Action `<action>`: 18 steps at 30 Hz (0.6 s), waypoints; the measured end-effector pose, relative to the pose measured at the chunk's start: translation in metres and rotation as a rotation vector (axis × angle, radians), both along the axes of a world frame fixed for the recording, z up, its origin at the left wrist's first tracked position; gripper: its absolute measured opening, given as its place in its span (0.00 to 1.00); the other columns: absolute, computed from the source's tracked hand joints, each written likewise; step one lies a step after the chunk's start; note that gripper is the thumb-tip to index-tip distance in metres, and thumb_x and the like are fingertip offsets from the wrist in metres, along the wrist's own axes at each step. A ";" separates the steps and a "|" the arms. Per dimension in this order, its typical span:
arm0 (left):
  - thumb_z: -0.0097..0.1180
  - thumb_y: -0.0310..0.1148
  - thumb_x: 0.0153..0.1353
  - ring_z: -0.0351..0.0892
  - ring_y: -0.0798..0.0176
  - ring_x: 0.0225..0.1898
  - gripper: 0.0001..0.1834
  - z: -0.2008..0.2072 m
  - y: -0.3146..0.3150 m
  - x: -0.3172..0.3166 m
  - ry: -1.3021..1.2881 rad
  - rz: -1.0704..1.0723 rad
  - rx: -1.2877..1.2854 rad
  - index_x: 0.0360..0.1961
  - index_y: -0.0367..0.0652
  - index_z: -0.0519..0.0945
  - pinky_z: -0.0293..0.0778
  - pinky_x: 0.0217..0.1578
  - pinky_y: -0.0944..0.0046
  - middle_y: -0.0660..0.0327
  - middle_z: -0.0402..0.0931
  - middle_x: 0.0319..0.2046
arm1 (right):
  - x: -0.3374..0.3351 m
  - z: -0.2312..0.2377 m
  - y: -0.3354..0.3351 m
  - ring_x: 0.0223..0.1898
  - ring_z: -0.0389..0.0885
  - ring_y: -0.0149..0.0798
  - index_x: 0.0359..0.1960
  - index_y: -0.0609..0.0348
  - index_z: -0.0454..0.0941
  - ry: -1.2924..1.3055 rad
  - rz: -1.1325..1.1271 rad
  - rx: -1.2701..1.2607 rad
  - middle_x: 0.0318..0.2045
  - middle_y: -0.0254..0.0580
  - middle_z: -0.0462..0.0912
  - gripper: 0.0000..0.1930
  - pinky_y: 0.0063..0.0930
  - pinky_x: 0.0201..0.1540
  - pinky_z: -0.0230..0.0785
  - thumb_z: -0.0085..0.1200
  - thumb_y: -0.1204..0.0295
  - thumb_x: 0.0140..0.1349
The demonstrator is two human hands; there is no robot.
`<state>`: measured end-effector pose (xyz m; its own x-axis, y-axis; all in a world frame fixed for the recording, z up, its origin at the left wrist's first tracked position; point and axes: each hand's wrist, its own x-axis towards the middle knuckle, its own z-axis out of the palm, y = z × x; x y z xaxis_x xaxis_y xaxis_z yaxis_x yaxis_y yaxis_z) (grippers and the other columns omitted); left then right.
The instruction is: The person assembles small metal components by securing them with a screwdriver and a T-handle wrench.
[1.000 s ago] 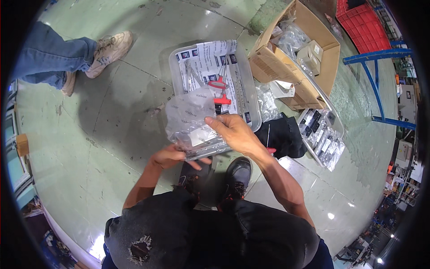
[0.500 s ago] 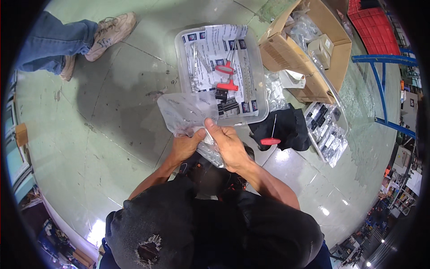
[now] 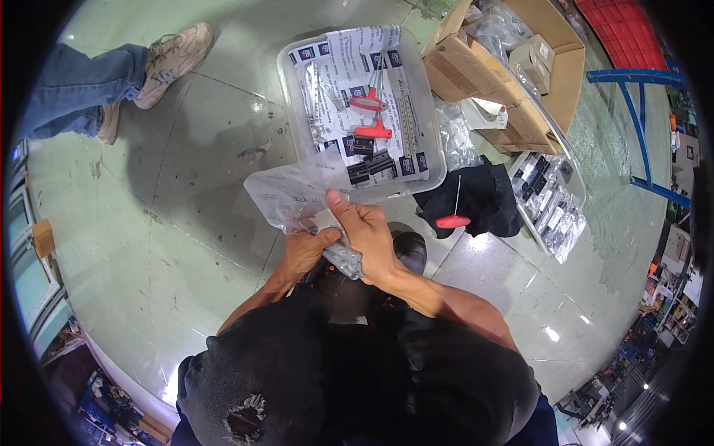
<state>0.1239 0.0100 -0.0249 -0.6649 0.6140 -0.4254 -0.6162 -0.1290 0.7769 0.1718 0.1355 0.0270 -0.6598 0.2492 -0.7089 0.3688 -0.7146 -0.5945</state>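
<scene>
A: What has just changed?
B: The left hand [image 3: 301,254], fingers spread beneath the translucent, dark-printed plastic bag [image 3: 286,192] a second ago, now pinches its crumpled near end with the thumb on top. The right hand [image 3: 370,241] pinches there too, just beside the left thumb.
A: Meaning?
B: The bag seems steadied from both sides, its loose sheet fanning out beyond the left hand. The rectangular, frosted plastic bin [image 3: 407,189] sits ahead of the right hand.
A: What's hard to make out?
B: The bag's contents, mostly behind the right hand; the left fingertips, underneath; and the white slip [image 3: 325,220], partly covered between the thumbs.
</scene>
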 end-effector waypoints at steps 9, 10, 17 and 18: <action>0.70 0.28 0.52 0.77 0.69 0.41 0.21 0.003 0.023 -0.005 -0.081 0.105 -0.031 0.47 0.41 0.76 0.73 0.41 0.68 0.66 0.77 0.41 | -0.009 -0.044 -0.014 0.14 0.63 0.35 0.19 0.66 0.71 0.084 -0.034 0.897 0.11 0.46 0.65 0.22 0.32 0.20 0.60 0.52 0.61 0.68; 0.69 0.27 0.53 0.76 0.70 0.41 0.20 0.002 0.024 -0.006 -0.107 0.120 0.018 0.46 0.41 0.76 0.73 0.41 0.69 0.66 0.77 0.41 | -0.012 -0.050 -0.012 0.15 0.62 0.34 0.21 0.65 0.72 0.174 -0.058 1.074 0.12 0.43 0.66 0.19 0.31 0.19 0.57 0.53 0.64 0.67; 0.65 0.28 0.57 0.75 0.73 0.39 0.14 -0.009 0.026 -0.019 -0.080 0.143 0.067 0.44 0.42 0.76 0.72 0.39 0.71 0.67 0.76 0.39 | -0.028 -0.062 0.004 0.17 0.64 0.36 0.23 0.62 0.70 0.294 0.105 1.346 0.17 0.45 0.67 0.14 0.33 0.19 0.58 0.56 0.69 0.64; 0.64 0.31 0.59 0.75 0.73 0.36 0.12 -0.001 0.035 -0.025 -0.009 0.215 -0.021 0.43 0.42 0.77 0.71 0.35 0.72 0.68 0.76 0.37 | -0.033 -0.058 0.008 0.17 0.64 0.35 0.24 0.63 0.71 0.224 0.077 1.231 0.16 0.44 0.68 0.13 0.33 0.20 0.58 0.56 0.69 0.64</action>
<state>0.0990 0.0447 -0.0262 -0.7757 0.4492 -0.4433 -0.5833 -0.2423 0.7753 0.1384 0.1434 -0.0313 -0.7779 0.6211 0.0956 0.1900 0.3775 -0.9063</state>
